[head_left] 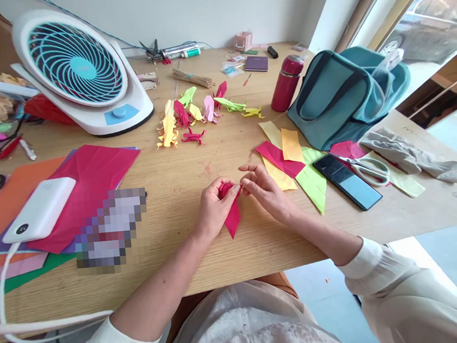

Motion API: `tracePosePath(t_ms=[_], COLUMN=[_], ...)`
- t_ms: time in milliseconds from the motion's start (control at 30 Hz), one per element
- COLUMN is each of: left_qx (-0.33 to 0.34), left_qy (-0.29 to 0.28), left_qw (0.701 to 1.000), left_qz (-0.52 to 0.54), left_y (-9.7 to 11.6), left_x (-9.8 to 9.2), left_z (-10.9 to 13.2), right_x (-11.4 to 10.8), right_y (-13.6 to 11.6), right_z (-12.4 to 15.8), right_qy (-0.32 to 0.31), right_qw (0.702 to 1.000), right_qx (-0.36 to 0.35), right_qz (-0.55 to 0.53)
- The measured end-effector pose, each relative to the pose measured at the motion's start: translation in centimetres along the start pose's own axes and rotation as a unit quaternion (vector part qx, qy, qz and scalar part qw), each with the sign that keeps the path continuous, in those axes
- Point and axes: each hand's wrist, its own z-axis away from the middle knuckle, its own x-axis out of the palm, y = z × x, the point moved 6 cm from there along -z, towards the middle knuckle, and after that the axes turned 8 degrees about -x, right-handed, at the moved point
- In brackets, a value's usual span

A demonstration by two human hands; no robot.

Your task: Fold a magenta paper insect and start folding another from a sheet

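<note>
A folded piece of red paper (233, 222) is held just above the front of the wooden table, its pointed end hanging toward me. My left hand (214, 205) is closed on it, thumb pressed over the top. With thumb and index finger, my right hand (263, 192) pinches a small bit at the paper's right edge; the exact spot is partly hidden by the fingertips. Just right of my hands lie cut paper pieces: a red strip (279, 158), an orange piece (291, 144) and a green piece (312, 177). Beyond my hands sit several folded paper figures (209, 109).
A fan (84, 72) stands at the left behind stacked coloured paper (103, 163) and a white power bank (40, 209). On the right are a phone (347, 181), scissors (368, 170), grey gloves (411, 155), a teal bag (334, 98) and a red flask (287, 83).
</note>
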Motion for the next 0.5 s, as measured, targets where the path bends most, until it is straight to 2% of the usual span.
tracePosePath(t_ms=[67,133,200,267,500], left_qx=[-0.006,-0.01,-0.022,-0.04,-0.107], left_qy=[0.029,0.048,0.048,0.033,-0.008], left_qw=[0.998,0.993,0.988,0.985,0.98], left_qz=[0.05,0.105,0.143,0.164,0.17], left_y=[-0.1,-0.2,-0.2,-0.2,-0.4], left_x=[-0.4,-0.8,-0.8,-0.5,-0.5], left_z=[-0.3,-0.6,-0.7,-0.7,-0.6], right_x=[0.3,1.1,2.0,2.3,0.8], right_y=[0.4,0.6,0.6,0.4,0.2], right_z=[0.1,0.4,0.6,0.6,-0.1], right_qy=[-0.004,-0.041,-0.085,-0.102,-0.035], right_qw=[0.999,0.997,0.99,0.985,0.99], right_qx=[0.025,0.05,0.061,0.059,0.055], right_qz=[0.028,0.053,0.091,0.124,0.123])
